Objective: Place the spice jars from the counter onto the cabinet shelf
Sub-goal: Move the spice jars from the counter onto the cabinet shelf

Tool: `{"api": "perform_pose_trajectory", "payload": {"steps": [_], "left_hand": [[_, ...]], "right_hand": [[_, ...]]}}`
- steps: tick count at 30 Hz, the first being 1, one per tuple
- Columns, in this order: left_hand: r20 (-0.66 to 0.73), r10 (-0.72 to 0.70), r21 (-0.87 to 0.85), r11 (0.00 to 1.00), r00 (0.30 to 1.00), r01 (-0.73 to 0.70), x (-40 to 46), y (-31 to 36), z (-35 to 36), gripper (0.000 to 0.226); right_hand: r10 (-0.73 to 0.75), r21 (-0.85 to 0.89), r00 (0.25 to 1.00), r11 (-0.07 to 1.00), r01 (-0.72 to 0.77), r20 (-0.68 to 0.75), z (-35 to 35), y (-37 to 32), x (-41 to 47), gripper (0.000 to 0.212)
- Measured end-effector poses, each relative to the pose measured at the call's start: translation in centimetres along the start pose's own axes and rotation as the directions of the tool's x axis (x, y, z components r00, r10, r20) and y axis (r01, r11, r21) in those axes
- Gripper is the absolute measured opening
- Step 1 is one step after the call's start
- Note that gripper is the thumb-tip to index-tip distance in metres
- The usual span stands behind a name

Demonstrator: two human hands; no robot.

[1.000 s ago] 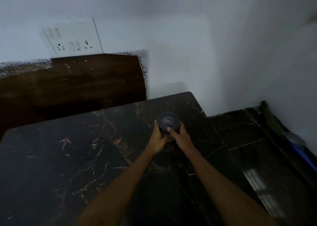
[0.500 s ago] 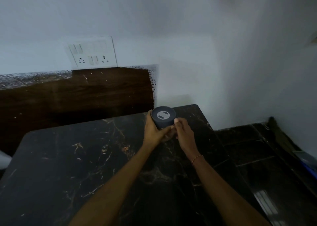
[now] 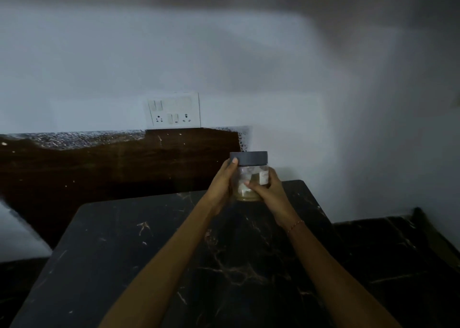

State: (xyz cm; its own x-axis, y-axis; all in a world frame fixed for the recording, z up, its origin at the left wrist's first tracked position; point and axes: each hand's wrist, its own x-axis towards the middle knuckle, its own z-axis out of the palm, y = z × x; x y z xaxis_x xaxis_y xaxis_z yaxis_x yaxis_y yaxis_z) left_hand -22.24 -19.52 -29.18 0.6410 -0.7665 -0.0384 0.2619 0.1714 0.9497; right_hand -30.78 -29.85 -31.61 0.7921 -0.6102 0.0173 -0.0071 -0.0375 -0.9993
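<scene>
Evidently working mid-carry, judging by the hold. Facing, at far left, a dark brown wooden wall panel [image 3: 99, 163] and, above its right end, a white plastic switch-and-socket plate [image 3: 174, 110], both irrelevant to the job.

Wrapping the left hand [image 3: 221, 181] round the left side of a clear round spice jar with a grey screw lid [image 3: 251, 176], and resting the thumb tip against the lid's lower rim. Keeping that jar upright and clear of the black gold-veined marble counter [image 3: 174, 253], above its far right corner and in front of the white wall. Showing, through the clear side, a shallow layer of pale tan powder at the bottom and a small white label towards the right.

Clasping the jar's lower right side with the right hand [image 3: 270, 191], curling the fingers across the front, and wearing a thin red thread bracelet [image 3: 295, 225] at the wrist. Sharing the load between both hands, with neither one slack.

Judging progress: apparently finishing the pick-up of this jar, and leaving the carry and the setting-down on the cabinet shelf yet to do. Seeing no cabinet or shelf anywhere in view, so being unable to tell the nearness of the goal. Finding no other jars on the visible stretch of counter, yet being unable to rule out more beyond the frame. Ending, at far right, on dark tiled floor [image 3: 388, 253] beside the counter.
</scene>
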Motion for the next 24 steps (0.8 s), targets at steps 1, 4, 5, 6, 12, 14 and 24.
{"api": "perform_pose_trajectory", "payload": {"steps": [1, 4, 5, 6, 12, 14, 24], "left_hand": [[-0.068, 0.042, 0.083, 0.996, 0.997, -0.036, -0.5, 0.2, 0.4, 0.045], [-0.214, 0.197, 0.256, 0.957, 0.957, -0.139, -2.2, -0.7, 1.7, 0.044], [-0.186, 0.224, 0.255, 0.951, 0.957, -0.173, -2.8, -1.0, 2.3, 0.046], [-0.159, 0.236, 0.239, 0.951, 0.959, -0.194, -3.3, -1.0, 2.8, 0.048], [-0.137, 0.193, 0.133, 0.976, 0.972, -0.175, -3.3, 1.9, 1.6, 0.058], [-0.168, 0.171, 0.098, 0.983, 0.971, -0.157, -3.0, 2.9, 1.1, 0.055], [-0.098, 0.407, 0.299, 0.882, 0.908, -0.363, -2.6, 8.0, 3.0, 0.046]], "right_hand": [[-0.052, -0.035, 0.996, 0.998, 0.050, -0.069, 0.6, -0.4, 0.1, 0.070], [-0.212, -0.172, 0.955, 0.969, 0.177, -0.209, 1.9, -0.9, 0.3, 0.074], [-0.242, -0.228, 0.943, 0.955, 0.190, -0.230, 2.3, -1.1, 0.4, 0.074], [-0.259, -0.291, 0.934, 0.939, 0.183, -0.247, 2.7, -1.5, 0.3, 0.076], [-0.253, -0.307, 0.966, 0.925, 0.225, -0.054, 1.9, -4.2, -0.8, 0.066], [-0.238, -0.267, 0.971, 0.936, 0.228, -0.006, 1.1, -5.1, -1.2, 0.059], [-0.377, -0.211, 0.925, 0.908, 0.361, -0.038, -0.5, -10.4, -1.8, 0.046]]}}
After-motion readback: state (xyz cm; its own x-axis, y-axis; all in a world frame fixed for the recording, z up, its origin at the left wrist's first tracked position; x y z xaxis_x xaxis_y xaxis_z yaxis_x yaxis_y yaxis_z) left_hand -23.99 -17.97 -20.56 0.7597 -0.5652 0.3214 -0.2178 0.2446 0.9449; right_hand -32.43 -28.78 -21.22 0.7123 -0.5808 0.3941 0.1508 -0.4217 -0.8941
